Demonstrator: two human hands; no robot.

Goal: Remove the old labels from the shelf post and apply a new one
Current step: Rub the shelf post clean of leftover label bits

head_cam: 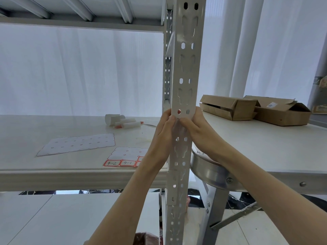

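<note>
A white perforated shelf post (185, 68) stands upright in the middle of the view. My left hand (165, 131) and my right hand (194, 128) both press on the post just above shelf height, thumbs meeting on its front face. What lies under the thumbs is hidden; a label there cannot be made out. On the shelf to the left lies a label sheet (127, 157) with red-bordered labels marked 4-2 and 4-1 along its front edge. A larger stripped backing sheet (77, 144) lies further left.
Rolled white papers and a red-tipped pen (123, 122) lie at the back of the shelf board (53, 174). To the right is a white table (265, 147) with two open cardboard boxes (256, 110). A round metal stool rim (212, 172) sits beside the post.
</note>
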